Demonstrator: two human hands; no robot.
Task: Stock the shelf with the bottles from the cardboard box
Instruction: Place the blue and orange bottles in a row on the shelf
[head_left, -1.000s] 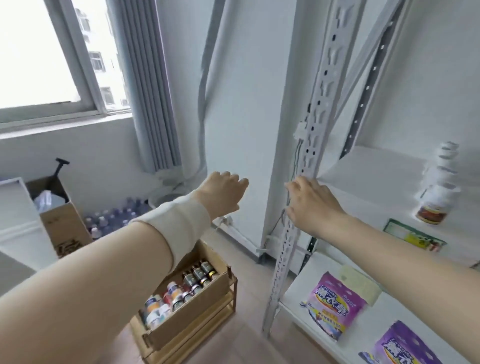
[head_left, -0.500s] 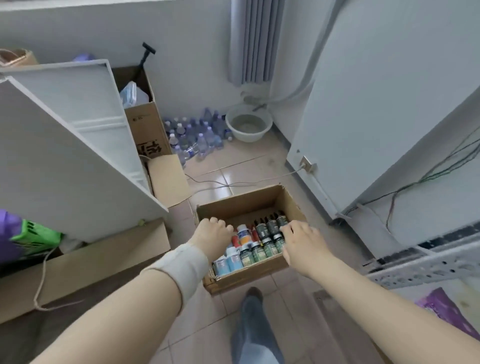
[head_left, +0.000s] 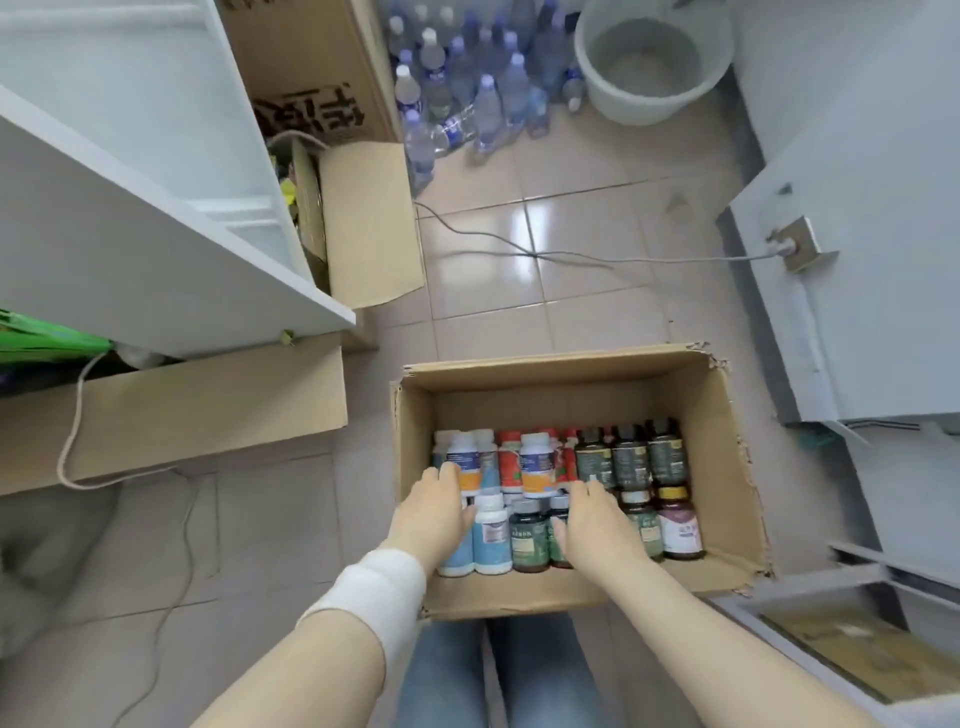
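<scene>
From the head camera, both hands reach down into the open cardboard box (head_left: 727, 467) on the tiled floor. The left hand (head_left: 434, 512) lies with fingers spread loosely over the bottles (head_left: 524, 509) at the box's left end, its fingertips touching a white-capped bottle with an orange band (head_left: 464, 464) just ahead of it; a white-and-blue bottle (head_left: 491, 535) stands just to its right, against the thumb side. The right hand (head_left: 592, 525) is likewise loosely spread, palm down on the near row, with a dark green bottle (head_left: 529, 535) between the two hands. Neither hand has closed around anything. Three dark bottles (head_left: 628, 460) stand just beyond the right hand's fingertips, and a maroon-labelled bottle (head_left: 679, 525) sits to its right. A white wrap (head_left: 379, 592) circles the left wrist.
</scene>
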